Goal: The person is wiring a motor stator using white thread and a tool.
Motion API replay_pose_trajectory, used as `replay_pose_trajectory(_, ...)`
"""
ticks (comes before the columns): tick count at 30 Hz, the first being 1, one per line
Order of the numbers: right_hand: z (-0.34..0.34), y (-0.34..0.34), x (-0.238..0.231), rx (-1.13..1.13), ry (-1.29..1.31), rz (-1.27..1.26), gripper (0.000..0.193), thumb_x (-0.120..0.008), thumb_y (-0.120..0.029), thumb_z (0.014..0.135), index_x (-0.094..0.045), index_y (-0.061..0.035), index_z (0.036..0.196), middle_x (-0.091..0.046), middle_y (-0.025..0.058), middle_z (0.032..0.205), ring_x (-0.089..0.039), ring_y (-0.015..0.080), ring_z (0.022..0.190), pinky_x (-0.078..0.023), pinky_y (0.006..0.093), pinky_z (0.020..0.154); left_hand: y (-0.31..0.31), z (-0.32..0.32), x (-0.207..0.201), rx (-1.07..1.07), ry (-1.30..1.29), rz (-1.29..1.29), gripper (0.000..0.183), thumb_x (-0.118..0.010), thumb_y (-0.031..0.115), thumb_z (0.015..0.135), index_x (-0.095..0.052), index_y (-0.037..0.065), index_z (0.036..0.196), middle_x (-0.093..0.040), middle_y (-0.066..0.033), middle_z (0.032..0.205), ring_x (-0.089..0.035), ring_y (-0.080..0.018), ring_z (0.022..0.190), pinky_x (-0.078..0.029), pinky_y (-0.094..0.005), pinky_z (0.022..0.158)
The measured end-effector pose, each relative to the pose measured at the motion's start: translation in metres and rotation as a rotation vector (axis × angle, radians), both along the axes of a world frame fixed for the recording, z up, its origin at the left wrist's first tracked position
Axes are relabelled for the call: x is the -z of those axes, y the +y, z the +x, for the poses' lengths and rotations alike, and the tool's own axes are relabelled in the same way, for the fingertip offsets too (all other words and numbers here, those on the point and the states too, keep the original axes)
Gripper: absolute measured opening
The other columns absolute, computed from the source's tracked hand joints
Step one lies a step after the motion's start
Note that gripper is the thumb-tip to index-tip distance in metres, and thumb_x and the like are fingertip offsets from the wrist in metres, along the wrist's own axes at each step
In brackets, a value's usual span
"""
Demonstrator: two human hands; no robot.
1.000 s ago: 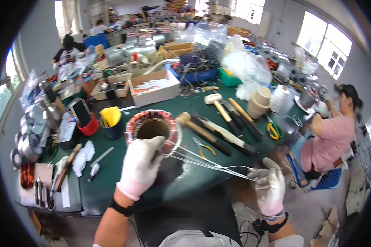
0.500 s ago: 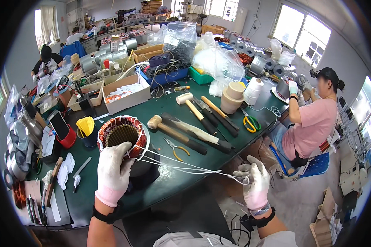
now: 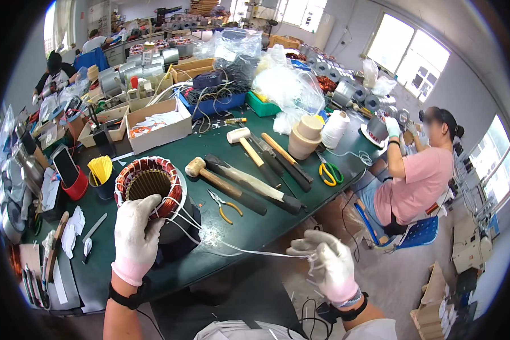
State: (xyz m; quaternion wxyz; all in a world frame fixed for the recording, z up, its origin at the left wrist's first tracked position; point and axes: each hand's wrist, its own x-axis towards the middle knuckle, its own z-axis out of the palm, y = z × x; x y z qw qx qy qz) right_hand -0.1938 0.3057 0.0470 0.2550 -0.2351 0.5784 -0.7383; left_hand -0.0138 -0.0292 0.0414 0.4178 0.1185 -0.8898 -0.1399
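Observation:
A motor stator (image 3: 174,190) with red-copper windings, laced round its rim with white cord, stands upright on a dark round base at the table's near side. My left hand (image 3: 135,241), in a white glove with a pink cuff, grips its near rim, the fingertips bent over the winding. White cord (image 3: 249,250) runs from the stator's right side, in loops close to the rim and then as a strand, to my right hand (image 3: 330,265). That gloved hand is off the table's front edge, its fingers curled on the cord's end.
Right of the stator lie pliers (image 3: 225,207), a wooden mallet (image 3: 224,186), more hammers and scissors (image 3: 330,170). A cord spool (image 3: 335,130) stands behind. Left are a cup of yellow strips (image 3: 101,170) and a knife (image 3: 94,229). A co-worker (image 3: 416,181) sits at the right.
The long loops of cord have shrunk toward the stator, leaving mostly one strand out to my right hand. My left hand keeps its place on the rim. The whole view has shifted slightly.

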Motion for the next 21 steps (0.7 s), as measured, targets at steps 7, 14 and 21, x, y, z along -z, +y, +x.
replay_pose_trajectory(7, 0.056, -0.056, -0.039, -0.163, 0.258, -0.4, 0.038, -0.076, -0.035, 0.102, -0.068, 0.0022, 0.108, -0.073, 0.0214, 0.106, -0.069, 0.0403, 0.099, -0.055, 0.0507, 0.096, -0.005, 0.002, -0.006, 0.06, -0.016, 0.057, 0.051, -0.079, -0.009, 0.075, -0.068, 0.003, 0.124, -0.07, -0.0153, 0.109, -0.065, -0.0385, 0.102, -0.051, -0.0456, 0.092)
replay_pose_trajectory(14, 0.054, -0.049, -0.014, -0.62, 0.278, -0.7, 0.033, -0.069, -0.043, 0.104, -0.074, -0.0105, 0.11, -0.073, 0.0242, 0.126, -0.068, 0.0408, 0.121, -0.04, 0.0547, 0.119, -0.008, 0.006, -0.005, 0.106, 0.022, 0.036, 0.049, -0.079, -0.004, 0.078, -0.066, 0.005, 0.124, -0.069, -0.014, 0.101, -0.065, -0.0381, 0.094, -0.052, -0.0469, 0.087)
replay_pose_trajectory(21, 0.058, -0.059, -0.019, -0.775, 0.15, -0.839, 0.029, -0.069, -0.037, 0.104, -0.072, -0.0084, 0.105, -0.074, 0.0224, 0.118, -0.068, 0.038, 0.106, -0.044, 0.0556, 0.112, -0.007, 0.008, -0.001, 0.084, 0.023, 0.012, 0.041, -0.079, 0.001, 0.083, -0.065, 0.004, 0.122, -0.071, -0.0123, 0.101, -0.067, -0.0359, 0.095, -0.052, -0.0467, 0.089)
